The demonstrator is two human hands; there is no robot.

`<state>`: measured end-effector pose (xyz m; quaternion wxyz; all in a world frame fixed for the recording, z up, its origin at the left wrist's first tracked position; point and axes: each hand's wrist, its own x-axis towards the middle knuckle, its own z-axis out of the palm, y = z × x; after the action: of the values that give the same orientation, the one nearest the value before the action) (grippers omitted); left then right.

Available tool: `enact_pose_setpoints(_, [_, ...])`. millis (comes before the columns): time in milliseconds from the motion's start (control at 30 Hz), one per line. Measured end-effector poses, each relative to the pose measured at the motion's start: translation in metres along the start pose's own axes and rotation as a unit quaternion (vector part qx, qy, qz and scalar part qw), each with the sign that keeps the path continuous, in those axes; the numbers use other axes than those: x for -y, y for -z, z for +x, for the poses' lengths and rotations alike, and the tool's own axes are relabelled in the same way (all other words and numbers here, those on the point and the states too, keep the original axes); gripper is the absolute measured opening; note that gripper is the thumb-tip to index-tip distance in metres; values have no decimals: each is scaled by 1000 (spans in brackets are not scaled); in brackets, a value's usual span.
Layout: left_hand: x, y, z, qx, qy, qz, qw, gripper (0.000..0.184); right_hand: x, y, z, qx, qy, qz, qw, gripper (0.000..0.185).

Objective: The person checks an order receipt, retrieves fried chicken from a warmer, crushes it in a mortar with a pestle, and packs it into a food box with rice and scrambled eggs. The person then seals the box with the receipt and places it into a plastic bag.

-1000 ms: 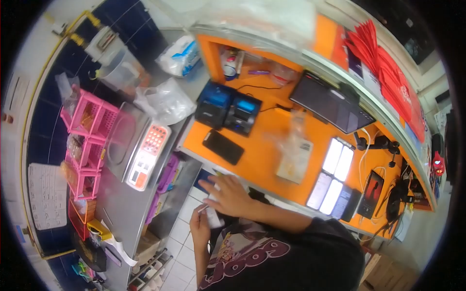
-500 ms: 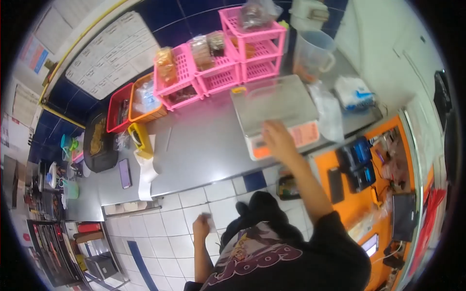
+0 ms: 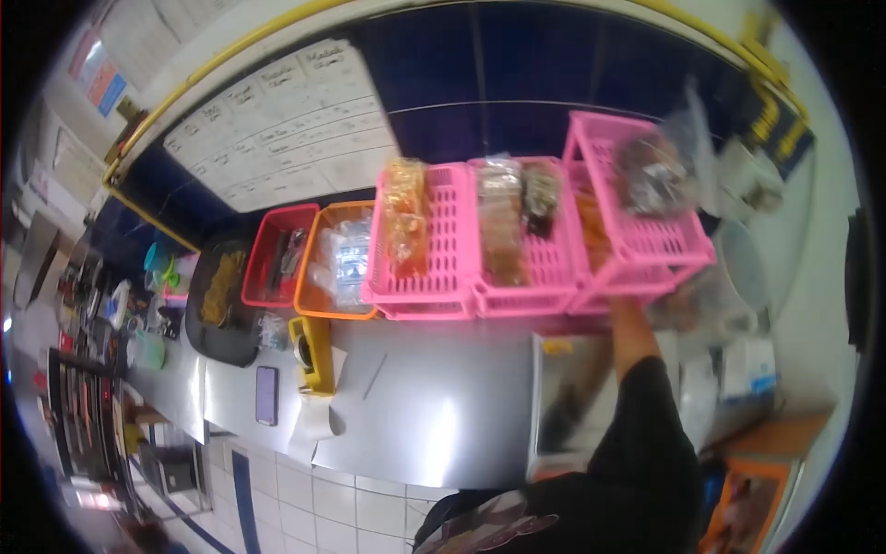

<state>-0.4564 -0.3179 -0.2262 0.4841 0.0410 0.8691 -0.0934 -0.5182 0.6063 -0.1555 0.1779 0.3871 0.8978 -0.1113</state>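
Observation:
My right arm (image 3: 631,337) reaches over the scale to the stacked pink rack (image 3: 637,247). The hand goes in beneath the upper basket, which hides its fingers. Orange-brown packets (image 3: 593,226) lie in the lower level near it. On the upper basket sits a clear plastic bag with dark contents (image 3: 653,175). The scale's metal plate (image 3: 591,355) lies under the forearm, partly covered by the black sleeve. My left hand is out of view.
Pink baskets with bagged goods (image 3: 447,231), an orange bin (image 3: 312,295) and a red bin (image 3: 258,291) line the wall. A yellow tape dispenser (image 3: 319,360), a phone (image 3: 267,395) and a black tray (image 3: 210,337) are on the steel counter (image 3: 415,406). A clear jug (image 3: 746,263) stands right.
My right hand has left the front of the scale and reached forward into the pink rack. My left hand has gone out of view. The camera view has shifted closer to the wall shelves.

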Motion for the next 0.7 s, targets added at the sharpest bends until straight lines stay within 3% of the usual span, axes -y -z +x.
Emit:
enact_pose_setpoints(200, [-30, -10, -40, 29, 23, -14, 999, 41, -25, -53, 55, 74, 5, -122, 990, 41])
enact_pose_setpoints(367, [-30, -28, -23, 5, 56, -21, 998, 40, -42, -65, 59, 88, 21, -191, 977, 41])
enact_pose_setpoints(400, [-34, -24, -18, -14, 46, 20, 999, 36, -43, -63, 54, 88, 25, -202, 975, 41])
enact_pose_setpoints(433, [-47, 0, -27, -30, 94, -145, 985, 29, -48, -64, 51, 88, 27, -209, 974, 41])
enact_pose_setpoints(500, [-51, 3, -20, -52, 70, -107, 990, 31, -53, -58, 35, 84, 29, -218, 972, 41])
enact_pose_setpoints(567, [-50, -2, -2, -141, 26, -76, 987, 33, -63, -51, 12, 75, 29, -223, 971, 42])
enact_pose_setpoints(700, [-56, 27, 19, -82, 35, -194, 977, 38, -64, -25, -69, 42, 14, -236, 971, 42])
